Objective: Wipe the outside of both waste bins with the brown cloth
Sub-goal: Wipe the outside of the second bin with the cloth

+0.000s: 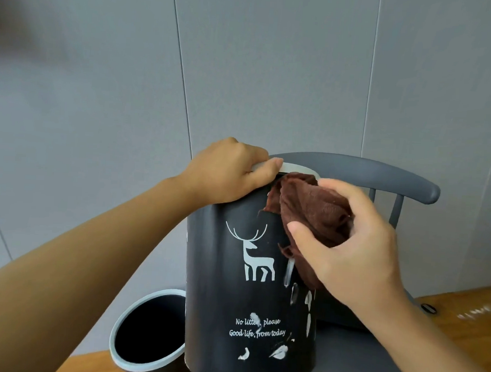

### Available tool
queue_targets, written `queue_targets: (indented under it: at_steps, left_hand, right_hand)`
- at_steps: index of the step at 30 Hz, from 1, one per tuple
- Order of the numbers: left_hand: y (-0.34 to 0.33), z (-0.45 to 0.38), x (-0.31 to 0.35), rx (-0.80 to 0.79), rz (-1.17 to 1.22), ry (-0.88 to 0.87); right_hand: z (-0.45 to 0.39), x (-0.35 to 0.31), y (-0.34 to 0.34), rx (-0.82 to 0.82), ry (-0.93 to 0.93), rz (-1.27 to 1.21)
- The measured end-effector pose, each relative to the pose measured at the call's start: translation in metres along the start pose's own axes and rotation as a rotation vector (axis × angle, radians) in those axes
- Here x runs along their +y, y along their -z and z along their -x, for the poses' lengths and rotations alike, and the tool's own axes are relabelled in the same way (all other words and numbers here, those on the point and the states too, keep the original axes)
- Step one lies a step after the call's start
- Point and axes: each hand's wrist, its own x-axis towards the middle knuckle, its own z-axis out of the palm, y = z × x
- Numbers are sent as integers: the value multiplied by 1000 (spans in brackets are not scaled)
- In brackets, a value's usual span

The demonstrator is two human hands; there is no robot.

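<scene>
The right hand [358, 250] had the brown cloth [314, 216] bunched in its curled fingers and thumb, pressing the wad against the upper side wall of the deer-printed waste bin [248, 301]. A bunched cloth gives a thick pad to rub with, which is probably why it was gathered rather than spread flat; one loose corner trailed down the wall below the thumb.

Across the rim from that grip, the left hand [233, 173] curled over the pale rim band, fingers hooked inside and knuckles on top. Judging by its place opposite the wiping hand, it was there to steady the bin against the push of the cloth (a light, empty bin would otherwise slide or turn).

The bin stood raised, its base seemingly on the seat of the grey chair [371, 363], whose curved backrest showed just behind both hands. That height would bring the wall within easy reach.

Below and to the left of the grip, the second waste bin [149, 329] stood lower down with its dark mouth open upward, touched by neither hand, so I judged it still awaited its turn. Beyond the chair lay a wooden floor [466, 323] and a grey panelled wall [274, 72].
</scene>
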Motion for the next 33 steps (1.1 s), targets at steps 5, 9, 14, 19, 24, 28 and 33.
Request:
queue_targets:
  at_steps: [5,9,14,19,24,28,33]
  left_hand:
    - [5,2,1,-38,110,49]
    - [13,4,1,-136,268,58]
    - [32,8,-12,-316,345,40]
    - [19,18,-12,-207,348,122]
    - [16,21,-6,-89,256,124]
    - [14,22,-4,-63,232,125]
    - [13,22,0,-42,231,113]
  right_hand:
    - [18,1,-14,-106,146,195]
    - [29,-7,-21,-124,160,252]
    - [27,-4,-16,-143,37,132]
    - [12,0,-11,32,-57,62]
    - [11,-3,-19,5,93,242]
    - [18,-8,-21,-73,75,295]
    - [18,-8,-20,-54,51,191]
